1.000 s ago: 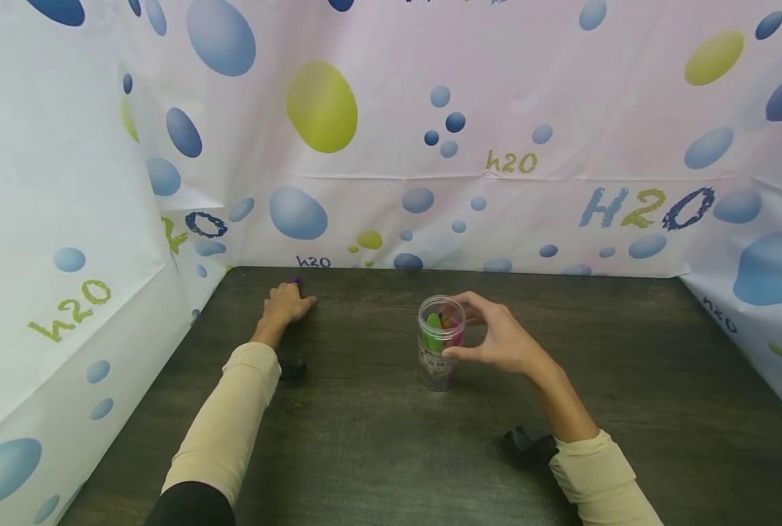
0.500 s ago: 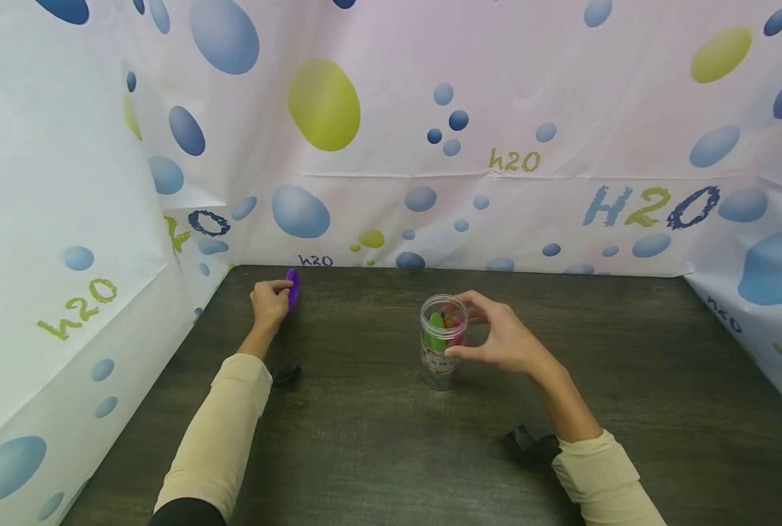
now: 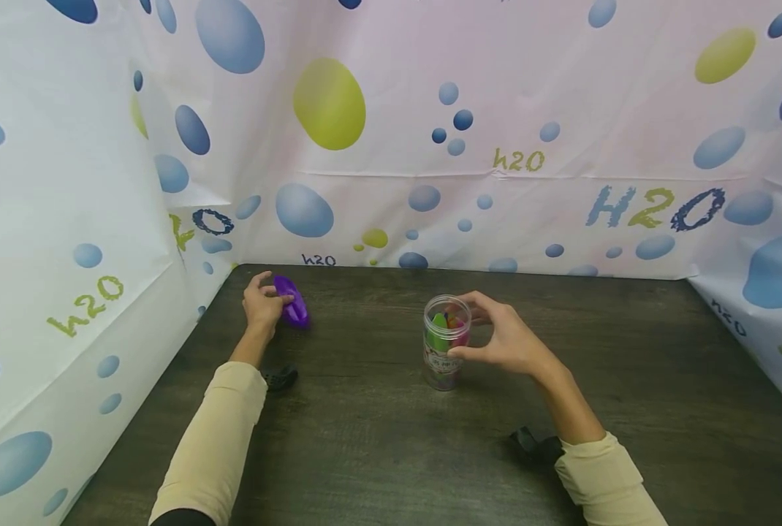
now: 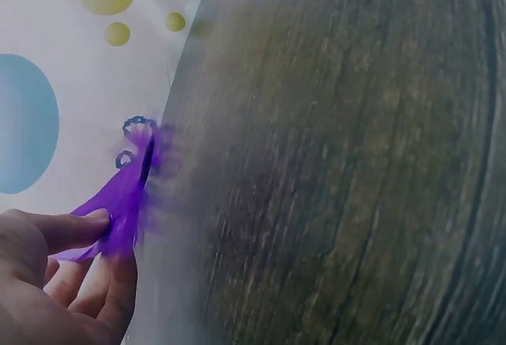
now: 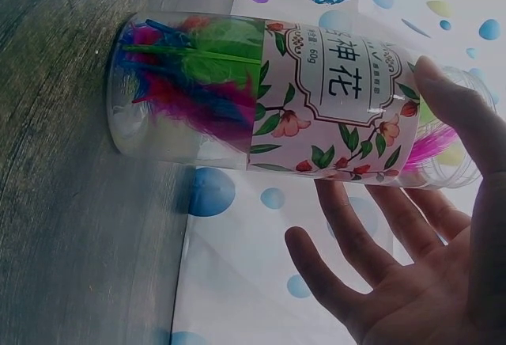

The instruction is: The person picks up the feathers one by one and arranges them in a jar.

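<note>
My left hand (image 3: 262,303) pinches a purple feather (image 3: 292,303) between thumb and fingers at the far left of the table. In the left wrist view the feather (image 4: 118,206) shows folded edge-on, its tip blurred. My right hand (image 3: 506,340) holds a clear plastic jar (image 3: 443,369) near its top, thumb on one side and fingers round the other. The jar stands upright on the table, with no lid on it. Through its wall in the right wrist view I see green, blue and magenta feathers (image 5: 198,84), partly hidden behind a flowered label (image 5: 340,100).
The dark wooden table (image 3: 378,446) is bounded at the back and sides by a white sheet (image 3: 391,139) printed with blue and green spots. Black wrist devices stick out by the left wrist (image 3: 281,378) and the right wrist (image 3: 532,442).
My left hand has picked the purple feather up off the table, drawn it slightly left and turned its broad side into view. The right hand and the jar stay in place.
</note>
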The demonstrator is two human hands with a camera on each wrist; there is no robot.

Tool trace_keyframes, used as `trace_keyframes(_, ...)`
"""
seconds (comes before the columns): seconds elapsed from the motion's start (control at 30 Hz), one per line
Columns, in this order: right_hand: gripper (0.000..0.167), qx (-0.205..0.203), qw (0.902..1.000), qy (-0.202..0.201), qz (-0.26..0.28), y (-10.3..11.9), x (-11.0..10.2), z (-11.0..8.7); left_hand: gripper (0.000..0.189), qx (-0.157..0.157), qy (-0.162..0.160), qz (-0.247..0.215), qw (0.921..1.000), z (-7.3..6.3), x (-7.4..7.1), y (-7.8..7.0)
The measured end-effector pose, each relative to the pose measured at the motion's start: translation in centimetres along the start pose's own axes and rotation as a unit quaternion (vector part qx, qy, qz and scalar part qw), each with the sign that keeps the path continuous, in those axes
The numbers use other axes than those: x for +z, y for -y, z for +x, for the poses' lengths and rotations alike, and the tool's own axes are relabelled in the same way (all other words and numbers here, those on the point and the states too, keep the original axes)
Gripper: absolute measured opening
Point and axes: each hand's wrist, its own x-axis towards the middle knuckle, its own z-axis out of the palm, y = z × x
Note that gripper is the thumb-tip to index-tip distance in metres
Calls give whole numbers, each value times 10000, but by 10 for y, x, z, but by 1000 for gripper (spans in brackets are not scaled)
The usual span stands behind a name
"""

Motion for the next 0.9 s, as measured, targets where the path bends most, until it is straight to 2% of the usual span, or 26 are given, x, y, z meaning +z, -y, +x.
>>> trace_keyframes(0.1,67,-1,10000,-20,-34,-1,-1,-1,62,5,29,-217,9998,1,-1,0)
trace_keyframes(0.17,67,4,10000,-25,-32,-1,-1,-1,48,-42,62,-501,9987,2,-3,0)
trace_keyframes(0.27,67,4,10000,-25,-30,-1,0,-2,28,-183,135,-784,9967,3,-6,1)
trace_keyframes(0.37,68,19,10000,-39,-26,-1,1,-3,17,-375,255,-920,9947,4,-10,1)
trace_keyframes(0.5,68,49,10000,-46,-2,-1,2,-3,15,-787,704,-948,9899,2,-19,-1)
trace_keyframes(0.6,68,33,10000,8,38,0,2,-2,10,-1187,1146,-915,9820,0,-27,-4)
trace_keyframes(0.67,68,21,10000,37,55,1,3,-1,5,-1342,1410,-953,9762,-1,-30,-6)
trace_keyframes(0.73,67,26,10000,34,78,1,2,-1,7,-1418,1611,-1072,9708,-1,-33,-9)
trace_keyframes(0.9,67,102,9999,-9,48,1,0,0,24,-1358,1919,-1365,9623,-1,-32,-18)
